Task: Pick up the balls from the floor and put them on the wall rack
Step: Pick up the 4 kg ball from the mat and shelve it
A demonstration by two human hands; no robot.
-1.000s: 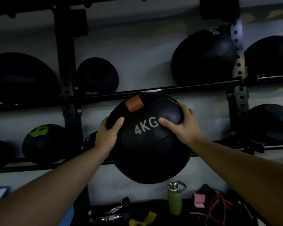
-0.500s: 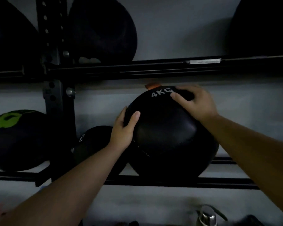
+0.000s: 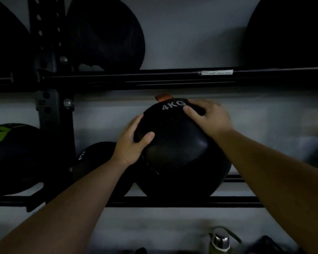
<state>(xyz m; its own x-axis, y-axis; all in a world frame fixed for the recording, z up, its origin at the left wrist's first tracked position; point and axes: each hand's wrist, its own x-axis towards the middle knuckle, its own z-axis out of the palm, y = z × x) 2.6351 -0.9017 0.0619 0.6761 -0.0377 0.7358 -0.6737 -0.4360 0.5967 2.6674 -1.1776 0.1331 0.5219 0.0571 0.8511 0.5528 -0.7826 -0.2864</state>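
Note:
A black medicine ball (image 3: 180,153) marked "4KG", with an orange tab on top, rests on the lower rails of the black wall rack (image 3: 173,204). My left hand (image 3: 132,142) grips its left side, thumb across the front. My right hand (image 3: 207,118) lies over its upper right, fingers beside the "4KG" print. The ball's underside is hidden behind the front rail.
A smaller black ball (image 3: 95,162) sits just left of it, touching. A black and green ball (image 3: 13,156) lies beyond the rack upright (image 3: 51,99). Large dark balls (image 3: 106,33) fill the upper shelf. A green bottle with a metal cap (image 3: 219,242) stands below.
The 4KG ball went from being held in front of the rack to sitting on the lower rails. Both hands stayed on it, and the view moved closer.

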